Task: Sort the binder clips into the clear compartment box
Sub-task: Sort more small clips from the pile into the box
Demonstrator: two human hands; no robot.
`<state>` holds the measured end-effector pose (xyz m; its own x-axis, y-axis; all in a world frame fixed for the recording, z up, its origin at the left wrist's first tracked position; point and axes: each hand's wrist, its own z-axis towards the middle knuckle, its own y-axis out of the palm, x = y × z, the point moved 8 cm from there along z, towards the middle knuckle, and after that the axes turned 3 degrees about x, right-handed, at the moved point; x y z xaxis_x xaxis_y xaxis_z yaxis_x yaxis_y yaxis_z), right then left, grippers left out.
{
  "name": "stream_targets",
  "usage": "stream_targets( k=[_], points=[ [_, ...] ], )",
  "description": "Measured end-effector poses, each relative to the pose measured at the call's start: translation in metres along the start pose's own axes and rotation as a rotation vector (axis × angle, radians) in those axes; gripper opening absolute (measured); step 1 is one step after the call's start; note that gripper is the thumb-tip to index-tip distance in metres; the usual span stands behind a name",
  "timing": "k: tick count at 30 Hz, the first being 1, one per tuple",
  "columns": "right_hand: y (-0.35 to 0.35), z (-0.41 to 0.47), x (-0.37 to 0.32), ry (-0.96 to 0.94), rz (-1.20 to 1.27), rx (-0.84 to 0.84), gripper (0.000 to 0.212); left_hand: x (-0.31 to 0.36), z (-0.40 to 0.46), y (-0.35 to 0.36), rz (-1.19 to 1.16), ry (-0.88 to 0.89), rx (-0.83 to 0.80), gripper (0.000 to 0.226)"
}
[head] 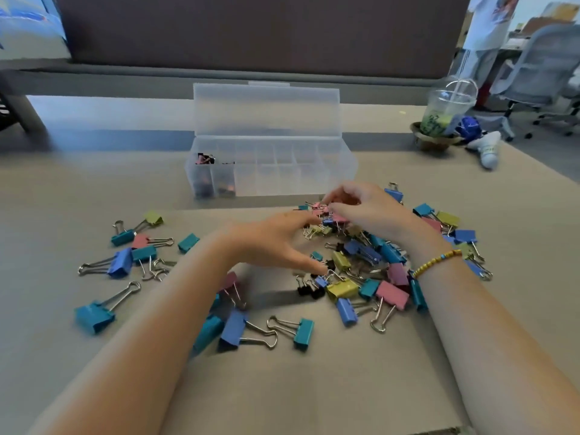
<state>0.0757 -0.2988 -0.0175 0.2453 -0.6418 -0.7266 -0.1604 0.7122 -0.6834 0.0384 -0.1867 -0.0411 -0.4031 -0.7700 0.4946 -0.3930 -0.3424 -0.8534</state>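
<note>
Head view looks down on a tan surface strewn with binder clips, and the step in hand appears to be picking small clips out of the heap for the box. Farthest left lie loose clips well apart from the rest: a big teal clip with its wire arms out, and a blue clip just beside smaller teal and pink ones. Next comes the clear compartment box, lid standing open at the back of the surface, with dark and pink clips in its two leftmost compartments and the others looking unfilled. The left hand reaches into the heap with fingers spread and relaxed; its thumb tip touches a small clip at the near edge, though I cannot tell whether it pinches anything. The right hand has fingers curled, pinching a small pink clip at the far edge of the heap, near the box front. To do this well, I would lift that clip straight up so its wire arms do not drag tangled neighbours, steady the heap with the left hand, and drop it in with the matching pink ones. Far right stands a plastic cup, clear of the work.
</note>
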Motion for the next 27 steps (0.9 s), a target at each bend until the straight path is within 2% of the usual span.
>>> stream_targets(
  k=[3, 6, 9, 11, 14, 17, 19, 21, 24, 27],
  points=[
    [0.002, -0.007, 0.003, 0.002, -0.065, -0.066, 0.01, 0.004, -0.001, 0.017, 0.137, 0.009, -0.06, 0.102],
    [0.003, -0.009, 0.001, -0.016, -0.114, -0.104, 0.017, -0.011, 0.006, 0.019, 0.237, -0.079, -0.004, 0.102],
    [0.005, -0.013, 0.001, -0.008, -0.16, -0.163, 0.026, -0.025, 0.005, 0.008, 0.234, -0.124, 0.1, 0.098],
    [0.01, -0.017, 0.002, 0.007, -0.2, -0.261, 0.032, -0.031, 0.004, 0.0, 0.223, -0.141, 0.161, 0.095],
    [0.016, -0.023, 0.004, 0.008, -0.351, -0.371, 0.047, -0.03, 0.001, -0.01, 0.182, -0.134, 0.23, 0.091],
    [0.019, -0.023, 0.005, -0.008, -0.449, -0.391, 0.063, -0.029, -0.005, -0.01, 0.183, -0.124, 0.141, 0.099],
    [0.027, -0.019, 0.009, 0.0, -0.501, -0.373, 0.073, -0.03, -0.008, -0.001, 0.233, -0.137, 0.023, 0.109],
    [0.032, -0.013, 0.008, 0.005, -0.542, -0.289, 0.076, -0.034, -0.008, 0.004, 0.268, -0.155, -0.003, 0.113],
    [0.035, -0.006, 0.005, -0.003, -0.51, -0.211, 0.072, -0.041, -0.004, -0.003, 0.227, -0.194, 0.127, 0.11],
    [0.017, -0.003, 0.004, -0.006, -0.426, -0.097, 0.048, -0.046, -0.003, -0.015, 0.188, -0.196, 0.263, 0.101]
  ],
)
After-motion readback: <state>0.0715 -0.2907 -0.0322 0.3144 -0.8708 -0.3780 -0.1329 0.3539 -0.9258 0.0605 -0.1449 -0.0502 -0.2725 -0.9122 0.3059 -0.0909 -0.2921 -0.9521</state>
